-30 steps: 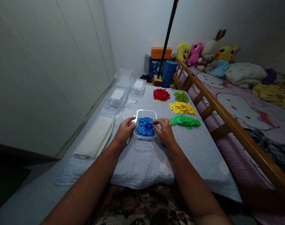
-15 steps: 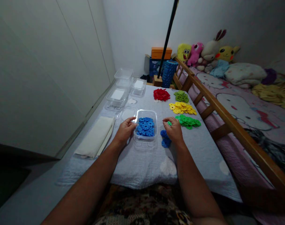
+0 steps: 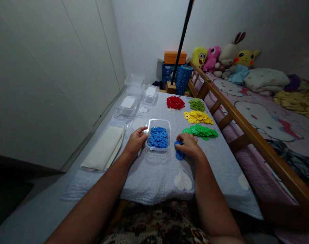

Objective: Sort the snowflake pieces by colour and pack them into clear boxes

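Note:
A clear plastic container (image 3: pixel 158 122) holds a heap of blue snowflake discs (image 3: pixel 157 137). At its left rim is my left hand (image 3: pixel 136 142), with thumb and fingers closed on the edge. To the right of the container, my right hand (image 3: pixel 189 145) pinches at a small group of blue snowflake discs (image 3: pixel 179 155) lying on the cloth. Its fingertips are around the upper disc, and the palm hides part of the group. Just beyond that hand spreads a pile of green snowflake discs (image 3: pixel 201 131).
Yellow (image 3: pixel 198 117), red (image 3: pixel 175 102) and light green piles (image 3: pixel 196 104) lie farther back. Clear containers (image 3: pixel 127 102) with white cards stand at the back left, a folded cream cloth (image 3: pixel 103 148) nearer. A wooden bed rail (image 3: pixel 235 112) borders the table's right side.
My right hand has come down and slightly toward me, from above the blue discs onto them, uncovering more of the green pile. My left hand and the container have stayed put.

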The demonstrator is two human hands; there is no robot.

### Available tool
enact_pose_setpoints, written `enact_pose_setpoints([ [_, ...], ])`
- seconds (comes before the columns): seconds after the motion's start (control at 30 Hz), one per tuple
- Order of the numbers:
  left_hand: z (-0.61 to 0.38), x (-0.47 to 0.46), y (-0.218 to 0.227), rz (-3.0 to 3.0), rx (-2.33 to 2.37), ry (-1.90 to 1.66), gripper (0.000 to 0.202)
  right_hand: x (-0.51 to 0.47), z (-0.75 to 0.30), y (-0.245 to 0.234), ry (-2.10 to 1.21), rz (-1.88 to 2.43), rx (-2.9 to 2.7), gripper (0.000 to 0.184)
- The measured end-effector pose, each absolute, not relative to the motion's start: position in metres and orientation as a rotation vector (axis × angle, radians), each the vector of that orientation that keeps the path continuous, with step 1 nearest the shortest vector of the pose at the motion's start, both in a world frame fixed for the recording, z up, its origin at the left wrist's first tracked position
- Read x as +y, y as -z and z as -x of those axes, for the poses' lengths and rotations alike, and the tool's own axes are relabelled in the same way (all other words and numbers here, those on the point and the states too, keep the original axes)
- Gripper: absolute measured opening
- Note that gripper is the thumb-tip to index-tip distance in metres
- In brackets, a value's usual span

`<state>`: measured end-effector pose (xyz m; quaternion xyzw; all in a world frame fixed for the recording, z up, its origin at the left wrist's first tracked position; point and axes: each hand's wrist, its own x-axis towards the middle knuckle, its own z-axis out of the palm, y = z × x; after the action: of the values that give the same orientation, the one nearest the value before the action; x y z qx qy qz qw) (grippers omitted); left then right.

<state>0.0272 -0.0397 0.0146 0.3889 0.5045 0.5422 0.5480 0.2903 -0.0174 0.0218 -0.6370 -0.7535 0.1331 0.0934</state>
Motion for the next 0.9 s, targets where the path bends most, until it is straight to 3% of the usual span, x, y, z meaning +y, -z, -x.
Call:
enact_pose_setpoints([
  [0.43,-0.028,-0.040,-0.016,-0.917,1.201,-1.287,0.065,-0.013,-0.285,-0.018,-0.353,1.838,-2.170,0.024],
  [0.6,-0.028,-0.041,-0.019,-0.917,1.206,-1.285,0.064,-0.017,-0.296,-0.021,-0.330,1.803,-2.185,0.038],
  [0.8,-0.028,-0.041,-0.020,-0.915,1.213,-1.279,0.064,-0.040,-0.306,-0.024,-0.414,1.782,-2.411,0.078],
  [0.9,-0.028,-0.042,-0.019,-0.908,1.207,-1.279,0.064,-0.045,-0.306,-0.022,-0.441,1.785,-2.403,0.083],
])
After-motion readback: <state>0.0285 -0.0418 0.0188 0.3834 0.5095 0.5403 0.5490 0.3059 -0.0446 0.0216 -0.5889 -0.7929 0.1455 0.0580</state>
